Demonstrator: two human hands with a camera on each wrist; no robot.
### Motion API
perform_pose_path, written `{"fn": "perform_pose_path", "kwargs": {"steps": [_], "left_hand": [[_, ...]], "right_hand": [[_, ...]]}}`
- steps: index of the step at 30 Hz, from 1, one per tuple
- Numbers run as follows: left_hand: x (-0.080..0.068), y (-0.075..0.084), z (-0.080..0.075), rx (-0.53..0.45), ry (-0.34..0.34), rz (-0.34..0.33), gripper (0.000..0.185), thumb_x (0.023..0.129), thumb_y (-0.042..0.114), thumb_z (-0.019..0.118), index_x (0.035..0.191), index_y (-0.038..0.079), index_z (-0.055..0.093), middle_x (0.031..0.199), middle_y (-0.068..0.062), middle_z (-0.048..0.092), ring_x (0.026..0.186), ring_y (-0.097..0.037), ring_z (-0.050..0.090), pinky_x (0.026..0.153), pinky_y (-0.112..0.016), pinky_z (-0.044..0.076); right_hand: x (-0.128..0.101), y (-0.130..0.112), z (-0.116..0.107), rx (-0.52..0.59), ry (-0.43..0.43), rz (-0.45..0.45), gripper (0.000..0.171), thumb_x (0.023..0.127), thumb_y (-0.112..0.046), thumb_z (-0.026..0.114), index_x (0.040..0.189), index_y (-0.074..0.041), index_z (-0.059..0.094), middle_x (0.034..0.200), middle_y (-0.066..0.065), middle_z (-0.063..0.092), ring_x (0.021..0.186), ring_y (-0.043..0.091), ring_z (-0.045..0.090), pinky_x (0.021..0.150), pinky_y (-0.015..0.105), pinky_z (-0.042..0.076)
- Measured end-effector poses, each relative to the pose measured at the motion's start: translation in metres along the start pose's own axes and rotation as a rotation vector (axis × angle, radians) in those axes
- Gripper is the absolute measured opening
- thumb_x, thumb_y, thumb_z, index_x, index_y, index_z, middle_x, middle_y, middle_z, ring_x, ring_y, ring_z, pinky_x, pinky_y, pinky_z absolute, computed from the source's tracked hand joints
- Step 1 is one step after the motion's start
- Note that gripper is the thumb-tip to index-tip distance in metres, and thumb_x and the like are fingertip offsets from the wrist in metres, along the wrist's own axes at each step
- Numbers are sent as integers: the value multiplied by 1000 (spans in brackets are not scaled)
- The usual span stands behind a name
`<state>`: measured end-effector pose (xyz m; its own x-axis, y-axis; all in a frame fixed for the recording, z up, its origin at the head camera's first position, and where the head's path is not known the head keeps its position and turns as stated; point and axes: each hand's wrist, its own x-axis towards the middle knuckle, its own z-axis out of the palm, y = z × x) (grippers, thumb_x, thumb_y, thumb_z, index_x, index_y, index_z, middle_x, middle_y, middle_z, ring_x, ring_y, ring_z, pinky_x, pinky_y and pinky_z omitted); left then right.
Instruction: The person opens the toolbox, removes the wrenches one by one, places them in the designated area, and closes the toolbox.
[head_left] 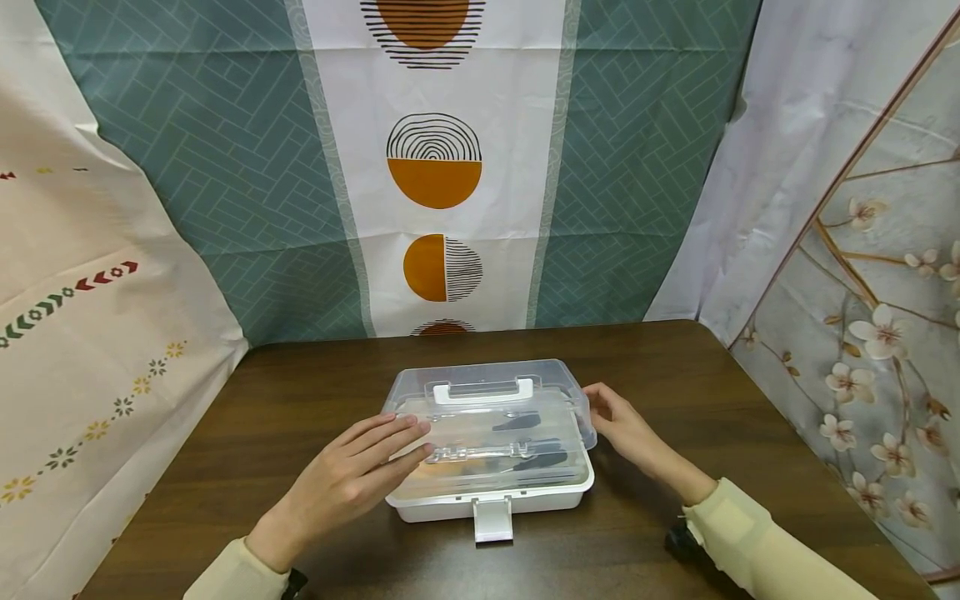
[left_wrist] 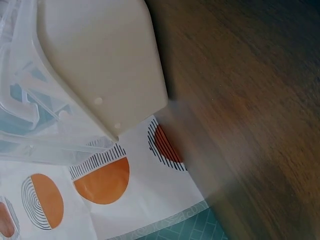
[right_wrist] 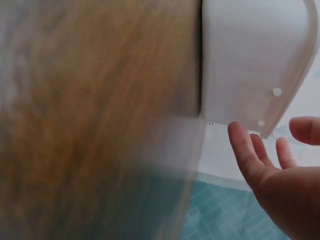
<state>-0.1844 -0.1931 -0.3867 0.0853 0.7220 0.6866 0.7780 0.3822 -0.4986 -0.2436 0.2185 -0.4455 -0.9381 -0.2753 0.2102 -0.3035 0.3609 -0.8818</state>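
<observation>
A white storage box (head_left: 532, 502) with a see-through lid (head_left: 465, 379) sits on the table before me. The lid has a white carry handle (head_left: 483, 392), and a white front latch (head_left: 492, 521) hangs folded down. Through the clear plastic, dark-ended utensils (head_left: 517, 421) show inside. My left hand (head_left: 352, 475) is at the lid's front left, palm down, fingers extended over its edge. At the lid's right side is my right hand (head_left: 626, 425). In the right wrist view, the fingers (right_wrist: 245, 152) are loosely bent beside the box's end wall (right_wrist: 250, 60), thumb apart from them.
The brown wooden table (head_left: 315, 375) extends around the box on all sides. Behind it hangs a green and white patterned cloth (head_left: 637, 167). A cream cloth (head_left: 97, 333) drapes at the left and a floral one (head_left: 847, 333) at the right.
</observation>
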Motion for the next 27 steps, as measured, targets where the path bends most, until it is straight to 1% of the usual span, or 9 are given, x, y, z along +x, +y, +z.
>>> {"fn": "perform_pose_path", "kwargs": {"steps": [3,6,8,11,13,15,17,23,27], "left_hand": [[0,0,0,-3,1,-2,33,111,4,45,124,3,75,127,-15,72,110,-27,72,94,-43,57],[0,0,0,-1,-3,-4,33,111,5,45,125,4,75,128,-15,72,111,-27,72,93,-43,57],[0,0,0,-2,-5,-7,33,111,5,45,125,4,75,128,-15,72,111,-27,72,93,-43,57],[-1,0,0,-3,-14,-12,34,112,5,44,126,4,74,130,-14,71,112,-27,72,94,-44,57],[-2,0,0,-5,-20,-16,34,112,5,43,126,4,74,130,-14,71,112,-27,72,94,-44,57],[-3,0,0,-7,-28,-20,35,112,4,43,127,4,74,132,-14,70,113,-27,71,95,-44,57],[-3,0,0,-9,-30,-21,35,112,4,43,126,4,74,132,-14,70,113,-27,71,95,-44,57],[0,-1,0,-6,-13,-12,34,111,4,44,126,4,74,131,-14,70,112,-27,72,95,-43,57],[2,-3,0,-4,-4,-10,33,111,4,45,125,4,74,131,-15,71,112,-28,72,95,-43,57]], "right_hand": [[-1,1,2,14,-15,32,24,103,-5,60,126,3,57,116,15,65,105,22,61,89,27,50],[-1,0,4,3,-38,77,28,105,-15,62,126,2,57,119,15,64,108,23,60,90,30,49],[-1,1,4,-11,-72,101,36,106,-23,62,132,1,56,124,16,63,112,24,59,92,31,48],[-1,3,6,23,-134,128,49,107,-30,60,142,3,50,132,19,59,118,26,56,95,34,49],[-1,5,6,66,-175,134,55,108,-31,58,148,4,44,137,21,56,119,27,56,96,35,51],[-1,6,6,117,-193,146,56,108,-31,57,149,5,41,137,23,55,118,27,58,96,37,53],[-1,7,6,143,-204,145,56,109,-31,56,148,5,40,137,23,55,117,26,59,97,39,53],[3,4,4,186,-240,158,55,109,-33,55,146,5,38,136,24,53,117,26,60,99,44,54],[9,3,0,199,-276,177,55,109,-31,56,145,6,38,135,24,54,114,25,61,96,43,55]]}}
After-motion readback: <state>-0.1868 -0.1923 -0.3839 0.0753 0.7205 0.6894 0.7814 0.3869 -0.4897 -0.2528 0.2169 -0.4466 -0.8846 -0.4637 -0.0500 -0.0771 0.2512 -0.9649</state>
